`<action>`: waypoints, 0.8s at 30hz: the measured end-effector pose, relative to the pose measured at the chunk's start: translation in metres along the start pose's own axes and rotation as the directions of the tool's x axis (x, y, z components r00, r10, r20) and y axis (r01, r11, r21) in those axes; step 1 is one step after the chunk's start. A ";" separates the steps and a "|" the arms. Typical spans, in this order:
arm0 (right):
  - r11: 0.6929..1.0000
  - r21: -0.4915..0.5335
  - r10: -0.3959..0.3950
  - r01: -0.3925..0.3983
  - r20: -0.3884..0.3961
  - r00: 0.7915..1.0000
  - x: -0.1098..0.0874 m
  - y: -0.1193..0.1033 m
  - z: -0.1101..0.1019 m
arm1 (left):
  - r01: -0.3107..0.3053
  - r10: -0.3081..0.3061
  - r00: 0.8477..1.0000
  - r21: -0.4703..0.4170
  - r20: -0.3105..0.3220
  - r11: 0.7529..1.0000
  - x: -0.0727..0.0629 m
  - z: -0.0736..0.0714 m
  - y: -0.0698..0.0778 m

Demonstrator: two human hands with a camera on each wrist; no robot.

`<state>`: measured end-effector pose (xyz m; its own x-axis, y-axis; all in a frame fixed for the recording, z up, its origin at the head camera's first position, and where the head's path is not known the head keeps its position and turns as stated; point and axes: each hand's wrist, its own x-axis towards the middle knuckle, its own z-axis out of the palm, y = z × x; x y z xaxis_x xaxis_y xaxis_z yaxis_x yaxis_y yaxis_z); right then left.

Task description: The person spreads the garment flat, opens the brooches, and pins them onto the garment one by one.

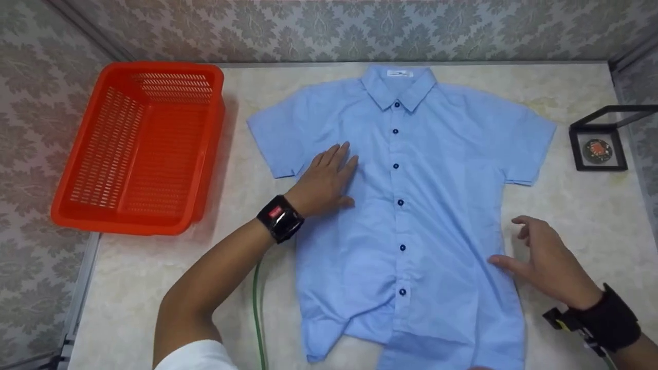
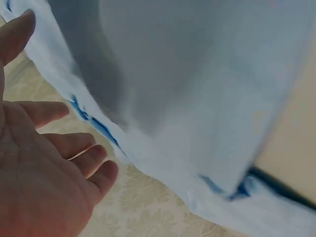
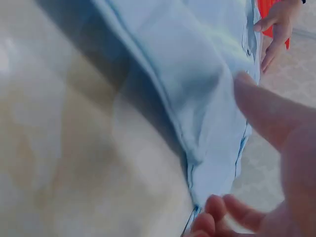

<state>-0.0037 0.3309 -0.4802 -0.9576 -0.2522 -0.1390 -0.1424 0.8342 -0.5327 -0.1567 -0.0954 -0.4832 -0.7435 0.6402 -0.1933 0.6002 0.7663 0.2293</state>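
A light blue short-sleeved shirt (image 1: 437,205) lies front up, collar at the far side, dark buttons down its middle. Its lower hem is uneven, with the left front corner folded and creased. My left hand (image 1: 324,180) is over the left chest, fingers extended towards the collar. In the left wrist view, that hand (image 2: 44,163) appears beside the shirt cloth (image 2: 163,98). At the shirt's right side edge is my right hand (image 1: 547,257), its thumb overlapping the cloth and its fingers loosely bent. The right wrist view shows the thumb (image 3: 266,108) close over the shirt (image 3: 197,84).
A red plastic basket (image 1: 205,169) with slotted walls stands at the left of the pale table (image 1: 570,205). To the right is a small black-framed display box (image 1: 599,167) holding a round piece. A green cable (image 1: 257,313) runs near the left forearm. Patterned walls (image 1: 329,36) surround the table.
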 end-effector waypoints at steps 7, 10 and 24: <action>0.951 -0.026 -0.309 0.309 -0.020 0.951 0.005 -0.006 0.025 | -0.119 0.119 0.992 -0.004 0.045 0.993 -0.074 0.032 0.027; 0.943 -0.006 -0.330 0.332 0.080 0.941 0.000 -0.004 0.034 | -0.161 0.157 0.985 0.050 0.073 0.986 -0.097 0.043 0.033; 0.915 -0.150 -0.351 0.375 0.167 0.921 -0.006 0.012 0.045 | -0.166 0.154 0.980 0.088 0.128 0.982 -0.132 0.053 0.022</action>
<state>0.0118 0.3206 -0.5231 -0.7907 -0.6069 -0.0808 -0.5271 0.7419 -0.4143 -0.0298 -0.1603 -0.5032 -0.5986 0.7520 -0.2758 0.7386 0.6515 0.1734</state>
